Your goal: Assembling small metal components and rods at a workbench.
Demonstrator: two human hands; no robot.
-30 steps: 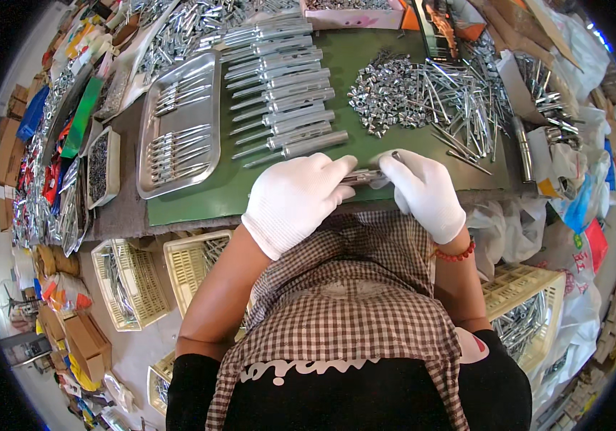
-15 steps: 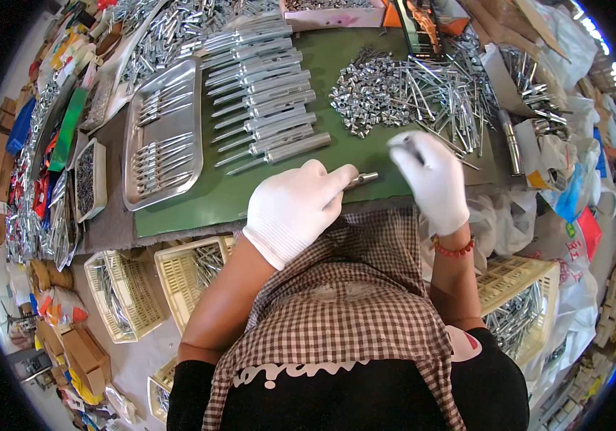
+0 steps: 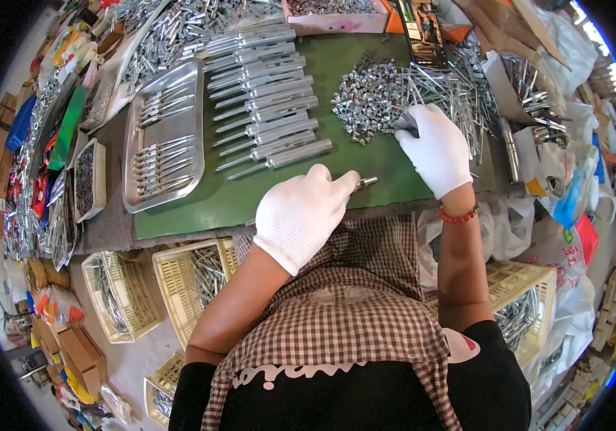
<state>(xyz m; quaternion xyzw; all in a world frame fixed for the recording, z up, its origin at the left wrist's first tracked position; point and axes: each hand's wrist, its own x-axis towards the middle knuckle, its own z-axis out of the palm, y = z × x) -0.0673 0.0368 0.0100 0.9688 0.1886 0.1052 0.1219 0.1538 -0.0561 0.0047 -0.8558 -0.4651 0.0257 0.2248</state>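
Both my hands wear white gloves. My left hand [image 3: 303, 210] is closed around a slim metal tool [image 3: 365, 182] whose tip sticks out to the right, just above the near edge of the green mat [image 3: 200, 205]. My right hand [image 3: 437, 147] reaches into the heap of small silver parts [image 3: 372, 97] and thin metal rods at the far right of the mat, its fingers pinching a small part there. A row of finished metal tools [image 3: 268, 108] lies side by side in the mat's middle.
A steel tray [image 3: 164, 136] with more tools sits at the mat's left. Yellow plastic baskets [image 3: 178, 284] holding metal pieces stand below the table on both sides. A pink box [image 3: 333, 14] is at the far edge. Bags and boxes crowd the right.
My hands were together at the mat's near edge; the right hand has moved away up and right to the parts heap. The left hand has stayed, still gripping the tool.
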